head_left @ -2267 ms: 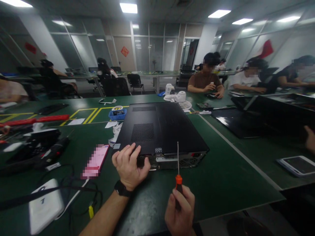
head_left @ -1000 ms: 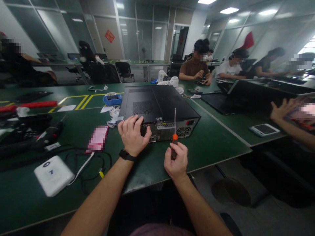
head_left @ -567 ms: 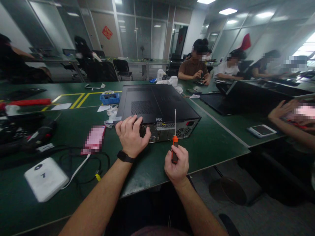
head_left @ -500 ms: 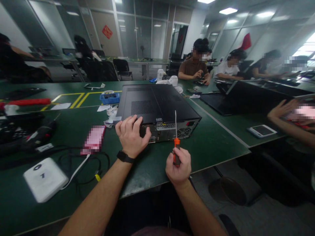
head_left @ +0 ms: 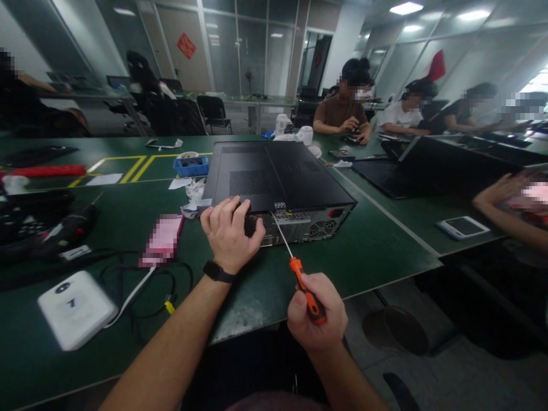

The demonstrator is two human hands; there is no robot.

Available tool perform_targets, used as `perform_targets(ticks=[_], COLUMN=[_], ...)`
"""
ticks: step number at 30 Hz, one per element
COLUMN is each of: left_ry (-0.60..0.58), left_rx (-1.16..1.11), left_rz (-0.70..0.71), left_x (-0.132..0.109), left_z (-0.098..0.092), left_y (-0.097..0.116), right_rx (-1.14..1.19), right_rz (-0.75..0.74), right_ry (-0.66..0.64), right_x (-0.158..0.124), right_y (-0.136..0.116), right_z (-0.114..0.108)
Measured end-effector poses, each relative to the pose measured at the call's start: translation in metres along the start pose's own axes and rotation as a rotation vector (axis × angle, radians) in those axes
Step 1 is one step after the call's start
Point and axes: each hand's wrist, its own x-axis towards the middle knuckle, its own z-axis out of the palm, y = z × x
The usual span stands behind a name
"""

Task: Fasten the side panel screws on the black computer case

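A black desktop computer case (head_left: 274, 174) lies flat on the green table (head_left: 377, 251), its rear panel facing me. My left hand (head_left: 230, 233) grips the case's near left corner, fingers curled over the top edge. My right hand (head_left: 315, 314) is closed round the orange and black handle of a long thin screwdriver (head_left: 295, 268). The shaft slants up and left, and its tip sits at the top of the rear panel, just under a small sticker.
A pink phone (head_left: 161, 240), a white box (head_left: 76, 308) with black cables and dark tools (head_left: 47, 228) lie to the left. A blue tray (head_left: 190, 164) stands behind. Another person's hand (head_left: 503, 191) and a tablet (head_left: 463, 227) are at the right; several people sit beyond.
The screwdriver, held upright before, has tilted over so its tip now meets the case's rear panel. My right hand dropped lower and nearer me. My left hand kept its grip on the corner.
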Motion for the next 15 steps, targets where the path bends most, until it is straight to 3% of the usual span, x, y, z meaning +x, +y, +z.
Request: perform_targets(ticks=[15], left_ry=[-0.023], left_rx=[-0.03], left_rz=[-0.014], left_x=[-0.002], left_z=[0.0009], left_y=[-0.0016], right_rx=[-0.001], right_rz=[0.017], right_ry=[-0.005], right_x=[-0.0013], right_y=[0.0014], right_z=[0.003])
